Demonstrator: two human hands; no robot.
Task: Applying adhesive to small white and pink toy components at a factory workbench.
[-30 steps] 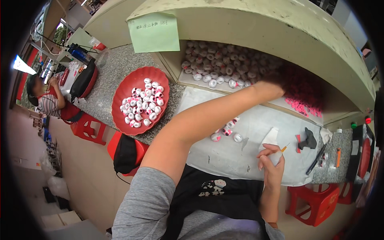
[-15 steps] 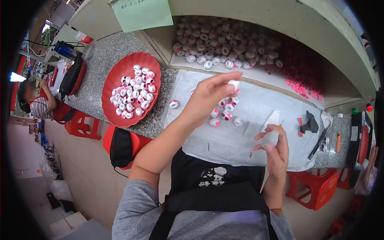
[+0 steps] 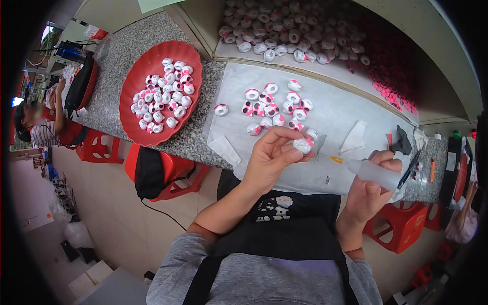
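White with touches of pink, a small rounded piece (image 3: pixel 303 146) is pinched between the thumb and forefinger of the left hand (image 3: pixel 273 158), above the paper sheet (image 3: pixel 222 127) toward the front edge of the worktop (image 3: pixel 114 94). The left forearm slants up and rightward from below, elbow bent, fingers curled. The right hand (image 3: pixel 372 197) is wrapped round a translucent squeeze bottle (image 3: pixel 377 175), tipped nearly level so that its orange nozzle (image 3: pixel 336 159) points left at the piece, with a gap between the two.

Half a second ago the bottle stood more upright in looser fingers, its tip aimed upward, and the left hand was farther toward the worktop's back edge; before that, the left arm stretched into the shelf (image 3: pixel 203 25) along that edge. Loose pieces (image 3: pixel 271 110), now mostly uncovered, lie clustered on the sheet between the left hand and the shelf. Left of the sheet, a red dish (image 3: pixel 134 84) of similar pieces sits as before.
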